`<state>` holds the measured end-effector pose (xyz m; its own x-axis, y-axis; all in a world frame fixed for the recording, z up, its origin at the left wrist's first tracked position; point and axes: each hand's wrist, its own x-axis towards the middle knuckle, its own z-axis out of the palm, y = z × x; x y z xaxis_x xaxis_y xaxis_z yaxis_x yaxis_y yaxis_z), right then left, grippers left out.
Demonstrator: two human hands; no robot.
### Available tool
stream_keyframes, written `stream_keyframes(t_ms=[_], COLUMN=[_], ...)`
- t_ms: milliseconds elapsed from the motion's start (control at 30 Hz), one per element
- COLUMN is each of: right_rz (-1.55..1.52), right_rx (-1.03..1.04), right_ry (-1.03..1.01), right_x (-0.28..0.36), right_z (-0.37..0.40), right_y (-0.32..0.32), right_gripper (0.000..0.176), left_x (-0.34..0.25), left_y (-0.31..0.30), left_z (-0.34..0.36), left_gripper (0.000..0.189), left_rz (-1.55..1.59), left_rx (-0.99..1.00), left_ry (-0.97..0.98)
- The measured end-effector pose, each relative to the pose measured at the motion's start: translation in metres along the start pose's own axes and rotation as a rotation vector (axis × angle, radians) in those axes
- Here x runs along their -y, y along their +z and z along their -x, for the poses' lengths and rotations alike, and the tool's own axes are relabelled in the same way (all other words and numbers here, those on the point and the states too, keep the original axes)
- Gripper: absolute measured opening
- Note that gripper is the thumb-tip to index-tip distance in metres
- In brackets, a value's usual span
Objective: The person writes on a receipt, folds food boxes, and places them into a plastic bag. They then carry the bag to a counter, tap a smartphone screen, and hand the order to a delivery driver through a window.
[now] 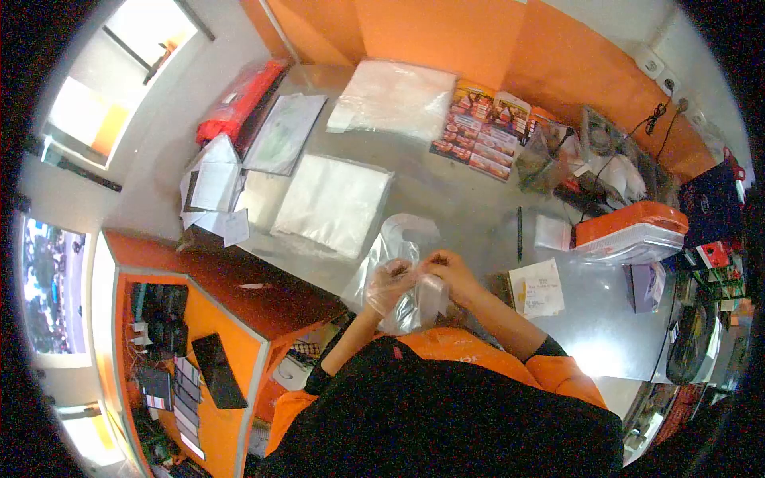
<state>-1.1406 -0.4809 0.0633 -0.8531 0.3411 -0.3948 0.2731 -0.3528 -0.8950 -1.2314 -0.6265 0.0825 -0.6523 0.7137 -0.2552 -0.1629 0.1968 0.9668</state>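
Left hand (389,287), partly curled, and right hand (450,276), fingertips nearly together, holding clear plastic bag (405,309) beside metal table (474,219).

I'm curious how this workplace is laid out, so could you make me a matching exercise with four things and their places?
1. clear plastic bag
2. printed leaflets
3. dark pen
4. black flat device

A. on the orange surface
B. just beyond the paper slip
C. at left hand and right hand
D. near the orange wall

1-C, 2-D, 3-B, 4-A
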Motion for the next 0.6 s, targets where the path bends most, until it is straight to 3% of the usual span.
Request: stream_keyframes(t_ms=[67,167,200,233,300,333,433,500,533,600], right_rz=[-0.107,0.111,-0.315,-0.45,-0.716,-0.647,0.109,0.188,0.224,0.291], right_rx=[-0.099,-0.336,-0.274,-0.194,-0.035,0.141,0.165,0.2,0.216,0.029], right_ry=[0.016,-0.122,-0.087,-0.037,0.065,0.084,-0.019,-0.098,-0.137,-0.202], right_x=[0.008,-0.025,0.022,0.027,0.035,0.05,0.078,0.078,0.077,0.073], right_z=[0.003,-0.019,-0.002,-0.007,-0.012,-0.005,0.019,0.019,0.019,0.006], right_y=[0.002,-0.023,-0.014,-0.021,-0.042,-0.042,-0.02,-0.016,-0.015,-0.018], right_gripper=[0.012,0.014,0.013,0.012,0.01,0.016,0.03,0.031,0.032,0.025], left_x=[0.004,0.015,0.025,0.03,0.02,0.017,0.017,-0.033,-0.045,-0.066], left_y=[-0.004,-0.014,-0.02,-0.024,-0.024,-0.023,-0.054,-0.034,-0.032,-0.025], left_z=[-0.001,-0.003,-0.007,-0.008,-0.003,-0.002,-0.011,0.006,0.012,0.024], left_gripper=[0.016,0.014,0.012,0.011,0.007,0.005,0.006,0.013,0.013,0.016], left_rz=[-0.291,-0.658,-0.731,-0.804,-0.194,0.116,0.888,0.779,0.751,0.647], left_rx=[-0.07,-0.211,-0.279,-0.346,-0.468,-0.513,-0.159,-0.279,-0.241,-0.16], left_ry=[0.123,0.22,0.195,0.17,0.227,0.251,-0.156,-0.283,-0.264,-0.263])
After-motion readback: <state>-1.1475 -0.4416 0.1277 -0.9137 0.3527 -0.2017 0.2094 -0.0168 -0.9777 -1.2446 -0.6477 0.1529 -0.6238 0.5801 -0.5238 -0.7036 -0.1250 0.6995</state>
